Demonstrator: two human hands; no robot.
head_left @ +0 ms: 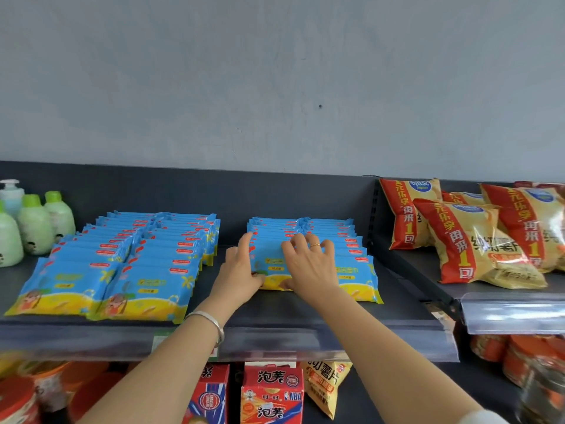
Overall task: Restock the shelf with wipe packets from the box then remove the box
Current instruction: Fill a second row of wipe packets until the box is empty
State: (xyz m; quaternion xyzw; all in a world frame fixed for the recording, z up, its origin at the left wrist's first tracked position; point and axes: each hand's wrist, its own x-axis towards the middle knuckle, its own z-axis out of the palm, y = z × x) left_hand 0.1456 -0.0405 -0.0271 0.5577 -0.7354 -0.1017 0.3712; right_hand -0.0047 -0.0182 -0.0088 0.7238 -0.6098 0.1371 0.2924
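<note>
Blue and yellow wipe packets stand in rows on a dark shelf [305,313]. A large block of packets [122,264] fills the left part. A second block [345,249] stands in the middle. My left hand [241,267] holds the left end of that block's front left packet [272,267], index finger raised along the row's side. My right hand [308,261] rests on top of the same packet, fingers spread and bent over the rows behind. No box is in view.
Green bottles [33,224] stand at the shelf's far left. Red and yellow snack bags [477,240] lie on the adjoining shelf to the right. A clear price rail [275,341] runs along the front edge. Red cartons [272,393] sit on the shelf below.
</note>
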